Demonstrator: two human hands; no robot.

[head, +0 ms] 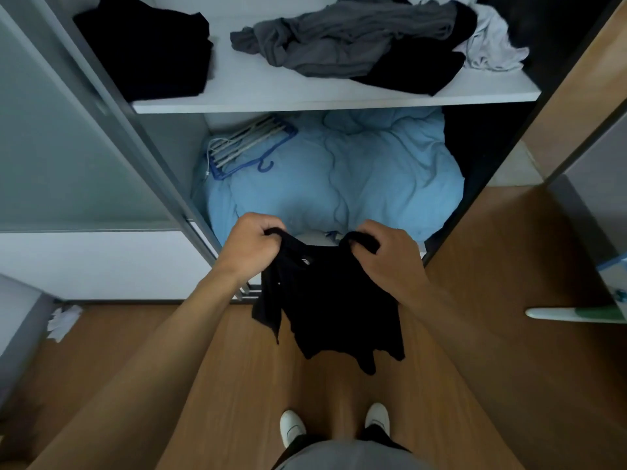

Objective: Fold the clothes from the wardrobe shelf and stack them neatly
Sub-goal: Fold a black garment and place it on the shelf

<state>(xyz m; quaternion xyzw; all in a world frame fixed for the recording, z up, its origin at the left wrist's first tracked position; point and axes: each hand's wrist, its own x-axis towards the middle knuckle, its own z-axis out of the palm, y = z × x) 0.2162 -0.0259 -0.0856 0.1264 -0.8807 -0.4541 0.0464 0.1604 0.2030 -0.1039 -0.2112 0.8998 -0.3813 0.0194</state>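
Top edge crops the shelf pile [339,42] — folds of the black garment [332,300] unreadable; white-green object [576,315] cut by right edge.

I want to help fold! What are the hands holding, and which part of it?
Both hold one black fabric garment by its top edge: left hand at one corner, right hand at the other.

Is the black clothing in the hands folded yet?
Not folded: the black garment hangs loose, gripped at its top by the left hand and right hand.
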